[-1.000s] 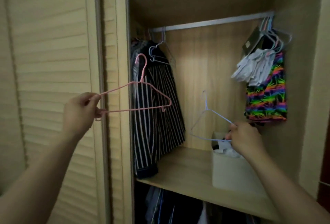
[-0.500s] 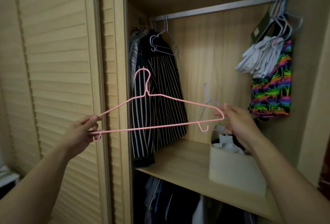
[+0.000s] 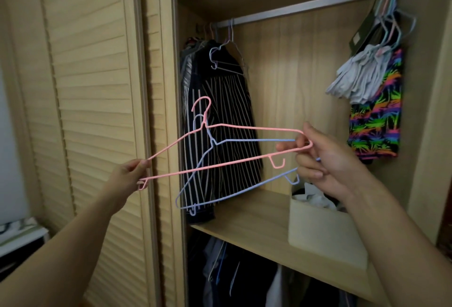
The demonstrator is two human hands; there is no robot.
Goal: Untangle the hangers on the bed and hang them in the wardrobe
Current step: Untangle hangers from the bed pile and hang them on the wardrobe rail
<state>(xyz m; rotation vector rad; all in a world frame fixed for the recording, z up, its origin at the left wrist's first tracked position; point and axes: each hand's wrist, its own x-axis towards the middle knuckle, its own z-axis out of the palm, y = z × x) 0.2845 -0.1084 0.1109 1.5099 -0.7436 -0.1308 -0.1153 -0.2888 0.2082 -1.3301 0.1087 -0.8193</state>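
Observation:
A pink wire hanger (image 3: pixel 220 163) stretches across the open wardrobe at chest height. My left hand (image 3: pixel 127 176) pinches its left corner. My right hand (image 3: pixel 325 160) grips its right corner together with the right end of a pale blue hanger (image 3: pixel 234 195), which hangs tilted just below and behind the pink one. Both hooks point up near the striped garment. The metal wardrobe rail (image 3: pixel 300 9) runs well above the hangers.
A black striped garment (image 3: pixel 220 135) hangs at the rail's left with an empty hanger over it. Several hangers, grey cloths and neon shorts (image 3: pixel 374 116) hang at the right. A beige box (image 3: pixel 325 235) stands on the wooden shelf (image 3: pixel 247 226). A louvred door (image 3: pixel 93 111) stands at the left.
My right hand has closed on the pink hanger's right corner while keeping the blue hanger. The blue hanger has swung left into full view below the pink one.

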